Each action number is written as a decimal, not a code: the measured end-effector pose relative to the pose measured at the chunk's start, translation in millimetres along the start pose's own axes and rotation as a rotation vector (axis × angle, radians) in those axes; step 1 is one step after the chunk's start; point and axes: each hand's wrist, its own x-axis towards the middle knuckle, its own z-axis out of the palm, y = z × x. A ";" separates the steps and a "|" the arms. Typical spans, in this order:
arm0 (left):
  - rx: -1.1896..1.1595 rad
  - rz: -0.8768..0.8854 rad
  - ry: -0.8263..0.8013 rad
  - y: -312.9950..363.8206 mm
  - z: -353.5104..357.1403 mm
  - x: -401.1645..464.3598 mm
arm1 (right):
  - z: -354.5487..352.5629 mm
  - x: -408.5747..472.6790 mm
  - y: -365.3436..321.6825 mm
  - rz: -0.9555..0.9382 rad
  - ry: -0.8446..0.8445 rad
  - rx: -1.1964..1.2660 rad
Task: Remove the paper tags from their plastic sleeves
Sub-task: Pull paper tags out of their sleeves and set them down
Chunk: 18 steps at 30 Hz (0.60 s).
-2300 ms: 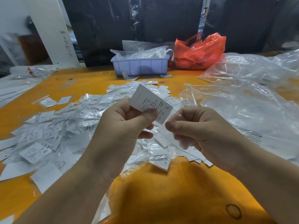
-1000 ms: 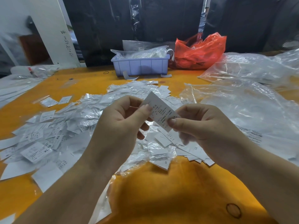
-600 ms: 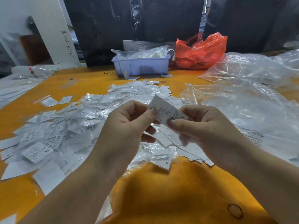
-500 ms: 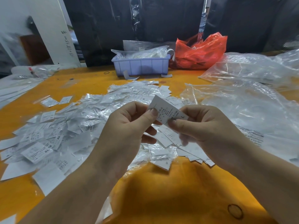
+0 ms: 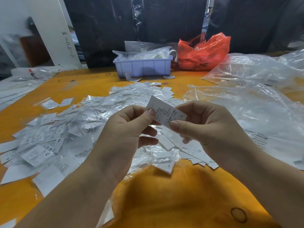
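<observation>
Both hands pinched one paper tag [image 5: 166, 113] above the table: left hand [image 5: 126, 129] thumb on its near-left corner, right hand [image 5: 209, 127] thumb on its lower right edge. Uneven pulling could have torn or creased it. Below the fingers lay the pile of tags and sleeves [image 5: 79, 129]; bare tabletop [image 5: 172, 199] lay nearer.

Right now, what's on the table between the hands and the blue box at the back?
In the head view, a heap of tags and sleeves, then bare orange table before the blue box.
</observation>
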 end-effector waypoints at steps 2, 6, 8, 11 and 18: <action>0.022 -0.001 -0.013 -0.5 0.1 -0.4 | 0.5 -0.2 -0.7 -0.013 0.019 -0.009; 0.067 0.024 -0.011 -1.4 -1.4 -0.6 | -2.2 0.5 -1.6 -0.042 0.041 -0.052; 0.054 0.029 0.009 -1.7 -2.6 0.2 | -4.1 0.8 -1.6 -0.047 0.026 -0.061; 0.046 0.028 0.031 -1.7 -3.2 1.3 | -3.4 0.0 -0.7 -0.040 -0.027 -0.066; 0.168 0.077 0.043 -0.6 -3.0 -0.7 | -4.1 0.3 -1.1 -0.050 0.002 -0.085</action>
